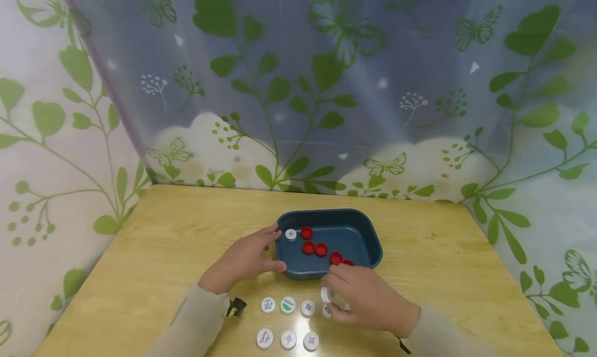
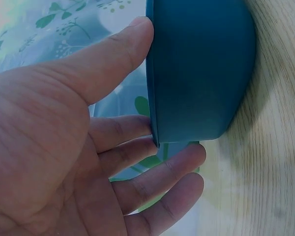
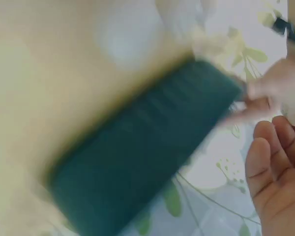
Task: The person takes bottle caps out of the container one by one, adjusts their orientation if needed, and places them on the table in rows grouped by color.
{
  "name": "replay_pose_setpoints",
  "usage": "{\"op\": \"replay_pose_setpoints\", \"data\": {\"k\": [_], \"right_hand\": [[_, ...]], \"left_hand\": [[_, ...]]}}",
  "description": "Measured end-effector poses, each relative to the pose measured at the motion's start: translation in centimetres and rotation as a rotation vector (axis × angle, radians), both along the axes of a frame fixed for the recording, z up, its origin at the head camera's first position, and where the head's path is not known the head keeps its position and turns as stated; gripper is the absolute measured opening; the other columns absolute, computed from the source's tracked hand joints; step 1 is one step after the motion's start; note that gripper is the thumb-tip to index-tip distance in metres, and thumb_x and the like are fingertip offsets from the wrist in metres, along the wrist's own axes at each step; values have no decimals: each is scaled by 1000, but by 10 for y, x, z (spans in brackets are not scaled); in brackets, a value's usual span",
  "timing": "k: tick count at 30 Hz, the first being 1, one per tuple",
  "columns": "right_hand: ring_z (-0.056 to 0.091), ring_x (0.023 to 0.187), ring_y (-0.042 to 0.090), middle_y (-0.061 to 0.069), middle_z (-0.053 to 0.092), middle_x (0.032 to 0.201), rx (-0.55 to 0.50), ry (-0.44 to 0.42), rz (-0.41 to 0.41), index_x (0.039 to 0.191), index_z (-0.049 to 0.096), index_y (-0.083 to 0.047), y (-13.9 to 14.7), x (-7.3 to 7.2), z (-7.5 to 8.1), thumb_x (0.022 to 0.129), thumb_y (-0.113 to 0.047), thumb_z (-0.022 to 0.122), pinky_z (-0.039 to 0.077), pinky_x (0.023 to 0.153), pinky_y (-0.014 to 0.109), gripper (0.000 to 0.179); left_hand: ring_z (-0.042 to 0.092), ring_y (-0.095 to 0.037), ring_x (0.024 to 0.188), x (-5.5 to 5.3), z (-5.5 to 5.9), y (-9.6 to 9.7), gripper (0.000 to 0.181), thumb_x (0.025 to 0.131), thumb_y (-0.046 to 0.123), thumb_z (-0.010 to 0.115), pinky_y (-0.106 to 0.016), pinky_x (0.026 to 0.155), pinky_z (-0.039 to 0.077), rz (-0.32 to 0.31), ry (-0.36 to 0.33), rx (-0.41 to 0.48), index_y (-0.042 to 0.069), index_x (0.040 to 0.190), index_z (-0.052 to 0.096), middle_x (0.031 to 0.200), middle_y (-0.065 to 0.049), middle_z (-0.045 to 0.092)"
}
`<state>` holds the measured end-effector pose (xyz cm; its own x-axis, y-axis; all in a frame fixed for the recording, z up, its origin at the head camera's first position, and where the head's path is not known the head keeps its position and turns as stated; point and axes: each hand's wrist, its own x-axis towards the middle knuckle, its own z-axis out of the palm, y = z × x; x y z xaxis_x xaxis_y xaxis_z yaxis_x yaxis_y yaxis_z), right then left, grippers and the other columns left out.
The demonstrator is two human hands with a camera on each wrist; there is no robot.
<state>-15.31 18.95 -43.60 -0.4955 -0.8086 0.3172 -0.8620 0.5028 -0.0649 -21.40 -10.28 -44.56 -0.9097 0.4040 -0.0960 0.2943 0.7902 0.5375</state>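
A dark blue rectangular bin stands on the table. My left hand rests against the bin's left end, fingers extended; in the left wrist view its thumb touches the rim. Inside the bin lie several red caps and one white cap. Just in front of the bin's near right side, my right hand pinches a white bottle cap, tilted on edge. In the right wrist view this held cap is partly cut off at the frame's edge. Another white cap shows partly hidden below the right hand.
Several white caps with printed tops, among them a green-marked cap and a red-marked cap, lie in two rows on the wooden table before the bin. A leaf-patterned curtain hangs behind and at the sides.
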Motion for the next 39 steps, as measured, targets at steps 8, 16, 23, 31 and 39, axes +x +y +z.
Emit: {"op": "replay_pose_setpoints", "data": {"k": [8, 16, 23, 31, 39], "right_hand": [[37, 68, -2, -19, 41, 79, 144, -167, -40, 94, 62, -25, 17, 35, -34, 92, -34, 74, 34, 60, 15, 16], [36, 68, -2, -20, 42, 79, 171, -181, -24, 91, 62, -25, 19, 40, -43, 92, -34, 75, 32, 59, 13, 16], [37, 68, -1, -20, 46, 83, 247, -231, -39, 97, 64, -24, 18, 43, -44, 98, -48, 67, 34, 58, 15, 24], [37, 68, 0, -21, 47, 85, 242, -283, -53, 100, 64, -25, 21, 45, -48, 101, -55, 60, 35, 58, 16, 30], [35, 69, -1, -19, 44, 84, 178, -260, -46, 102, 64, -24, 21, 47, -51, 99, -47, 67, 31, 58, 14, 23]], "left_hand": [[67, -19, 119, -1, 2, -1, 85, 86, 49, 83, -41, 100, 53, -4, 18, 40, 17, 156, 48, 168, 1, 32], [67, -20, 121, 0, -1, 3, 85, 86, 51, 82, -43, 105, 50, -3, 7, 30, 17, 156, 48, 168, 1, 32], [66, -20, 122, 0, -1, 7, 85, 86, 51, 82, -45, 107, 49, -6, 7, 26, 16, 156, 49, 168, 0, 33], [67, -19, 118, 1, -4, 6, 86, 86, 52, 81, -44, 104, 51, -7, 6, 10, 16, 157, 47, 168, 1, 31], [67, -19, 117, 2, -5, 2, 87, 86, 52, 82, -42, 102, 52, 11, 9, 4, 16, 157, 46, 168, 2, 30]]}}
